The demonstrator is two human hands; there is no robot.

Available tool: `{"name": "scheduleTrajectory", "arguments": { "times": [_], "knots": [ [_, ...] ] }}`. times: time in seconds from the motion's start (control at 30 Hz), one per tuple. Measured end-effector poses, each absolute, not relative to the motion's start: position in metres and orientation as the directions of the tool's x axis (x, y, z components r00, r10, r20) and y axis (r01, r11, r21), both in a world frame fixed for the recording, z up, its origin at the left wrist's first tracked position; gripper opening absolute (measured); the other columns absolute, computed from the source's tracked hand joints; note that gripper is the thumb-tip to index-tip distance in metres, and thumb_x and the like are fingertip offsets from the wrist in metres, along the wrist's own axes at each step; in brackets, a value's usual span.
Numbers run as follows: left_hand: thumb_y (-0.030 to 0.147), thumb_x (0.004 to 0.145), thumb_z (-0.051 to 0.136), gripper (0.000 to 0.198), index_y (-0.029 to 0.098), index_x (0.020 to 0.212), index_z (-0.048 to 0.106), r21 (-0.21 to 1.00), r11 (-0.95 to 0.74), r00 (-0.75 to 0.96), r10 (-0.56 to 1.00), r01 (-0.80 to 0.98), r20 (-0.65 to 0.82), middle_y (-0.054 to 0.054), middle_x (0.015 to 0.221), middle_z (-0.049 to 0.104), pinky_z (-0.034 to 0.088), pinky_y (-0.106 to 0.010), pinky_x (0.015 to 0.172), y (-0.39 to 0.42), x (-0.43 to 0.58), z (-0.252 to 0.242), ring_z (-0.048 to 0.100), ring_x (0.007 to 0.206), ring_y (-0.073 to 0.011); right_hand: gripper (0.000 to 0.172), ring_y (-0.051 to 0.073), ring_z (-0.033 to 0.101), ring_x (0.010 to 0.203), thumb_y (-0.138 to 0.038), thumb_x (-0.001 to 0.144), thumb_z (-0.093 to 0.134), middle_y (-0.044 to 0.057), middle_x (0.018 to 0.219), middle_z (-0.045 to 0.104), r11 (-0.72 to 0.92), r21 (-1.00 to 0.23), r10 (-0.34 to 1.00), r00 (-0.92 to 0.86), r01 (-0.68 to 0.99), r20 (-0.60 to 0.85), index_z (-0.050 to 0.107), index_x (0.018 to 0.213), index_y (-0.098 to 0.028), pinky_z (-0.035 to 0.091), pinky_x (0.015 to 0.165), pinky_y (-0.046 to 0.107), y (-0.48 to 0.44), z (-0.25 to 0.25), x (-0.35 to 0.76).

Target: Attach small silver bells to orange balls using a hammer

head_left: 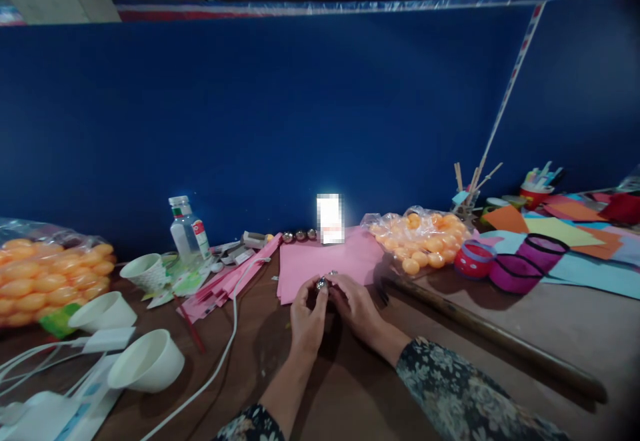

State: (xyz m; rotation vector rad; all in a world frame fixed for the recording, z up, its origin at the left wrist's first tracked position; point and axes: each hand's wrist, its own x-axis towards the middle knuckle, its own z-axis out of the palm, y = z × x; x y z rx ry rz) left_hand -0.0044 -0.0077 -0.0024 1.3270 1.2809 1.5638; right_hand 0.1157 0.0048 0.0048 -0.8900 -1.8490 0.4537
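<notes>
A small shiny silver ball (321, 284), perhaps a bell, sits in the closed fingers of my left hand (309, 321). Close beside it, my right hand (358, 306) has its fingers bent together; a shiny bit shows at its fingertips, too small to make out. Both hands are over the brown table, at the front edge of a stack of pink sheets (325, 261). Several similar silver balls (300, 235) stand in a row behind the sheets, next to a bright white panel (330, 218).
A hammer's long wooden handle (495, 328) lies to the right. Bags of orange balls (420, 238) rest on both sides. Paper cups (147, 361), a white cable (231, 341), pink strips (230, 286) and a plastic bottle (187, 231) are on the left; purple cups (517, 273) stand right.
</notes>
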Motion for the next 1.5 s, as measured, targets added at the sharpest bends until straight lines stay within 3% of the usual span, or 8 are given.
{"name": "scheduleTrajectory", "arguments": {
  "times": [0.33,0.63,1.2,1.5],
  "knots": [
    [0.031,0.076,0.055,0.031,0.015,0.103,0.056,0.961,-0.263,-0.237,0.932,0.083,0.275,-0.01,0.105,0.061,0.042,-0.035,0.089,-0.0076,-0.0045,0.0007,0.056,0.1,-0.0201,0.029,0.018,0.055,0.095,-0.021,0.084,0.044,0.01,0.107,0.057,0.618,-0.691,0.784,-0.232,0.375,0.575,0.05,0.113,-0.017,0.049,0.08,0.03,0.0041,0.0028,0.1149],
    [0.033,0.076,0.055,0.033,0.017,0.105,0.056,0.973,-0.23,-0.213,0.952,-0.019,0.221,-0.009,0.107,0.061,0.042,-0.035,0.09,-0.0059,-0.0036,-0.0061,0.056,0.101,-0.0201,0.032,0.02,0.055,0.097,-0.021,0.082,0.046,0.01,0.107,0.059,0.637,-0.642,0.766,-0.252,0.427,0.592,0.05,0.113,-0.018,0.045,0.086,0.035,0.0032,0.004,0.1148],
    [0.034,0.077,0.053,0.031,0.016,0.102,0.058,0.971,-0.227,-0.25,0.939,0.071,0.238,-0.01,0.104,0.062,0.042,-0.036,0.088,-0.0054,-0.0055,-0.004,0.056,0.098,-0.0203,0.045,0.019,0.052,0.099,-0.011,0.073,0.049,0.008,0.11,0.055,0.65,-0.633,0.757,-0.293,0.421,0.584,0.046,0.117,-0.021,0.046,0.085,0.034,0.0026,0.0039,0.1121],
    [0.035,0.079,0.05,0.028,0.016,0.099,0.057,0.97,-0.241,-0.227,0.943,0.03,0.241,-0.008,0.101,0.062,0.042,-0.034,0.086,-0.0069,-0.0052,-0.0038,0.056,0.095,-0.019,0.037,0.019,0.052,0.099,-0.02,0.078,0.05,0.009,0.109,0.055,0.636,-0.637,0.768,-0.277,0.436,0.577,0.047,0.116,-0.02,0.045,0.084,0.035,0.0007,0.007,0.1122]
  ]
}}
